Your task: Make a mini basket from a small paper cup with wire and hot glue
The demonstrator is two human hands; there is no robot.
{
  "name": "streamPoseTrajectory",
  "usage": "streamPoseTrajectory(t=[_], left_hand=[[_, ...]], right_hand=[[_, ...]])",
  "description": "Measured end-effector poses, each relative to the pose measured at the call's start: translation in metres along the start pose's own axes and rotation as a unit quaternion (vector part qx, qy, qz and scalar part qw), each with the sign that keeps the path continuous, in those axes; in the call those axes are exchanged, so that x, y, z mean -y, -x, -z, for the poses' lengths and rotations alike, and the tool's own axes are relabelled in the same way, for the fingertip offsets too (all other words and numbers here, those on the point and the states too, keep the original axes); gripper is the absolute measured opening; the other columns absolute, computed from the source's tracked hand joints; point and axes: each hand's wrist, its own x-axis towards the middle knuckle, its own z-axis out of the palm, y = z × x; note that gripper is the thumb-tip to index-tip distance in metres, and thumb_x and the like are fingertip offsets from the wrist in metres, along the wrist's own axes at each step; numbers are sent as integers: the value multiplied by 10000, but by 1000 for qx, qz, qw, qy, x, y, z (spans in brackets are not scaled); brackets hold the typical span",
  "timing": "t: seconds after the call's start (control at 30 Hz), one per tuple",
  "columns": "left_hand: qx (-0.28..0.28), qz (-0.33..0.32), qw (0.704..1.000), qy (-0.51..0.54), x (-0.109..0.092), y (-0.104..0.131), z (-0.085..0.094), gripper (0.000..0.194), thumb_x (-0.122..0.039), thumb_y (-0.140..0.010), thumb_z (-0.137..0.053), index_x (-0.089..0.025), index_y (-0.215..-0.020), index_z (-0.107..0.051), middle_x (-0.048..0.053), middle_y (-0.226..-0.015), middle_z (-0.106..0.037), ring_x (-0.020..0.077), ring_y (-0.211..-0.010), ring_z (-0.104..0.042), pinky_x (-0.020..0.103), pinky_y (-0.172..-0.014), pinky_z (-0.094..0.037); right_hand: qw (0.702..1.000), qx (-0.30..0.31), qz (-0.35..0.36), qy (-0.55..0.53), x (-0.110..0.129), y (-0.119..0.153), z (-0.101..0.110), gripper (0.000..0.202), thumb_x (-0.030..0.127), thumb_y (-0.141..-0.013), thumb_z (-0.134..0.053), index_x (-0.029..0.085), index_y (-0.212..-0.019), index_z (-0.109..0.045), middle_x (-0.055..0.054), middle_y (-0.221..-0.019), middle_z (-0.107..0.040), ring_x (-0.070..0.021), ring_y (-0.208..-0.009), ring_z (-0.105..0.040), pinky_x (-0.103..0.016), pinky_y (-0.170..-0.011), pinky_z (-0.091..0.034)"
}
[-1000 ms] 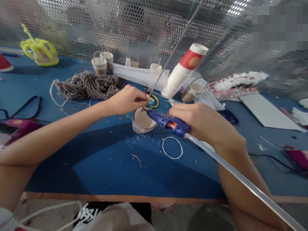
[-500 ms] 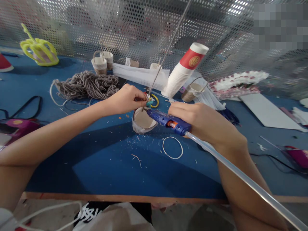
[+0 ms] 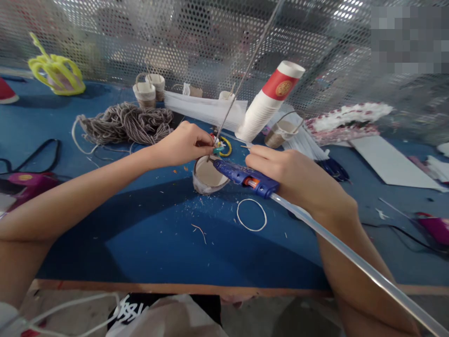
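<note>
My left hand [image 3: 194,142] is closed in a pinch at the back rim of a small paper cup [image 3: 210,180], at the lower end of a thin grey cord [image 3: 242,82] that runs taut up to the right. The fingertips partly hide the grip. My right hand [image 3: 280,171] is wrapped around a blue hot glue gun [image 3: 242,174], its nozzle at the cup's inner back rim beside my left fingers. From the gun's back end a long clear glue stick [image 3: 336,238] reaches to the lower right. Just behind the cup lie small teal and yellow pieces [image 3: 224,147].
A grey yarn bundle [image 3: 128,124] lies left, and a leaning stack of paper cups [image 3: 268,103] stands behind my right hand. Cord-wrapped cups [image 3: 145,95] line the perforated metal screen [image 3: 210,42]. A white ring [image 3: 251,215] and scraps lie in front on the blue table [image 3: 157,252].
Almost nothing differs. Both hands, the glue gun and the cup hold their places, with only a very slight shift of the view.
</note>
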Motion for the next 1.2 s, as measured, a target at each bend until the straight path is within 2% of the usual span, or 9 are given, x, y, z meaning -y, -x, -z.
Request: streamPoseTrajectory(t=[0.23, 0.43, 0.93, 1.2], left_hand=[[1, 6, 1000, 5, -1, 0, 0, 222, -224, -770, -544, -87, -696, -702, 33, -576, -631, 71, -538, -449, 224, -519, -326], [6, 8, 1000, 8, -1, 0, 0, 229, -229, -768, -544, -82, -680, -696, 33, -588, -630, 70, -546, -444, 228, -527, -338], [2, 0, 1000, -8, -1, -1, 0, 220, -213, -769, -548, -80, -657, -682, 21, -559, -600, 63, -529, -420, 213, -509, -320], [5, -5, 1000, -7, 0, -1, -1, 234, -212, -768, -533, -74, -666, -692, 27, -561, -603, 61, -529, -409, 213, -512, -312]], right_hand=[[999, -5, -6, 50, 2, -3, -3, 160, 131, -834, -392, 160, -750, -525, -68, -783, -550, -125, -532, -446, -277, -495, -222], [997, -3, -8, 72, 0, -4, -6, 155, 121, -826, -395, 159, -745, -522, -66, -770, -538, -122, -519, -423, -277, -491, -213], [996, 1, -9, 86, 0, -3, -6, 157, 136, -833, -380, 149, -772, -524, -82, -788, -558, -126, -521, -439, -273, -495, -208], [997, 15, -18, 80, 1, -4, -5, 161, 135, -837, -370, 154, -763, -512, -66, -764, -522, -120, -520, -391, -279, -509, -192]])
